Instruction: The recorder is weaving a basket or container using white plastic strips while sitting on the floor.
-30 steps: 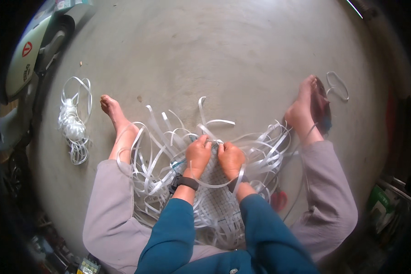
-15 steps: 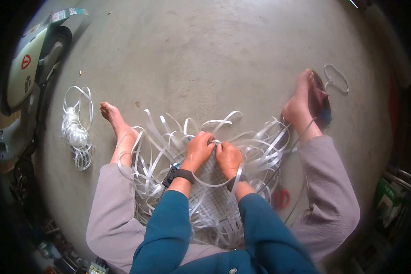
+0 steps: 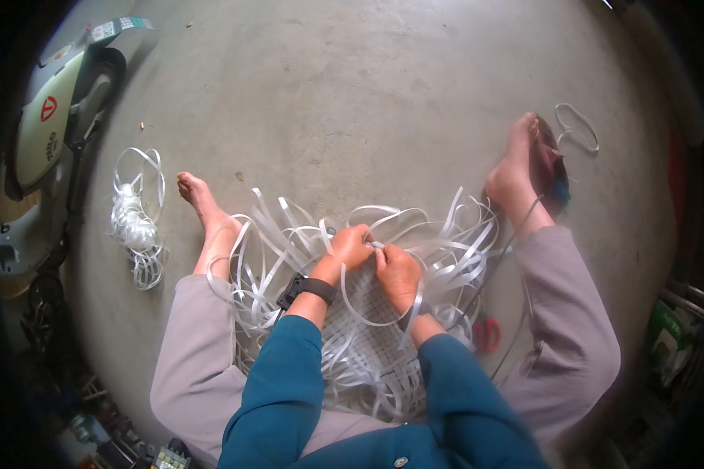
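I sit on a concrete floor (image 3: pixel 383 94) with my legs spread and a woven mat of white plastic strips (image 3: pixel 364 328) between them. Loose strip ends (image 3: pixel 289 227) fan out from the mat toward my feet. My left hand (image 3: pixel 350 246), with a black watch on its wrist, pinches a strip at the mat's far edge. My right hand (image 3: pixel 397 272) grips a strip right beside it; the two hands touch. A loop of strip curves over my right wrist.
A bundle of white strips (image 3: pixel 135 219) lies beside my left foot (image 3: pixel 199 199). A scooter (image 3: pixel 55 125) stands at the far left. A strip loop (image 3: pixel 577 129) and a dark sandal (image 3: pixel 551 168) lie by my right foot; red scissors (image 3: pixel 486 334) by my right leg.
My hands stay together at the mat's edge, shifting only slightly on the strips. The view has tilted a little, so my feet appear lower in the frame.
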Available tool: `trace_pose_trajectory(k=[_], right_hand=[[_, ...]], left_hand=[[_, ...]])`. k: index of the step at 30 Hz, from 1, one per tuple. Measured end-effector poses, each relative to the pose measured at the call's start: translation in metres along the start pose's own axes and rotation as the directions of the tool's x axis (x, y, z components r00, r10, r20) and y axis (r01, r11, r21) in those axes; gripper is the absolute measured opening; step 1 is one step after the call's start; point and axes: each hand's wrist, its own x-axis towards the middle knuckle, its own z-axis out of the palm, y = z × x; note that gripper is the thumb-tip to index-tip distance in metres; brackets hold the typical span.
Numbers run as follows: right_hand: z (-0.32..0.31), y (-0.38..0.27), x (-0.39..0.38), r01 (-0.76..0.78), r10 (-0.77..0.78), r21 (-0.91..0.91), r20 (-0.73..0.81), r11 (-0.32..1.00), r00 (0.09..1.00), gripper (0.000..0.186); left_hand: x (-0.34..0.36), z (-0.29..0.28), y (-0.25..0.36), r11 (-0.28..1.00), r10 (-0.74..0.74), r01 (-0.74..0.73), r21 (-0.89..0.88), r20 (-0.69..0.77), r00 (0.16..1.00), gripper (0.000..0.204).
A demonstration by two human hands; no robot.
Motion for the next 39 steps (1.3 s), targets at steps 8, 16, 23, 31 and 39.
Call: trace_pose_trajectory(k=[8,16,23,31,39], right_hand=[[-0.012,0.005,-0.008,0.024,-0.024,-0.003,0.015,1.000,1.000,0.019],[-0.050,-0.020,0.006,-0.033,0.210,-0.295,0.592,0.955,0.779,0.044],[-0.043,-0.008,-0.028,0.149,-0.141,-0.152,0.064,0.977,0.988,0.018],[-0.062,-0.017,-0.059,0.197,-0.200,-0.222,0.012,0.955,0.980,0.014],[-0.077,-0.024,-0.078,0.371,-0.386,-0.157,-0.077,0.915,0.919,0.021]], left_hand=[[-0.017,0.000,0.017,0.867,-0.187,0.231,-0.442,0.140,0.972,0.021],[-0.036,0.001,0.019,0.818,-0.222,0.252,-0.518,0.120,0.968,0.022],[-0.052,-0.003,0.030,0.781,-0.196,0.223,-0.583,0.110,0.974,0.022],[-0.074,-0.006,0.044,0.825,-0.135,0.123,-0.551,0.019,0.991,0.022],[-0.102,-0.014,0.051,0.815,-0.132,0.096,-0.572,-0.022,0.991,0.023]])
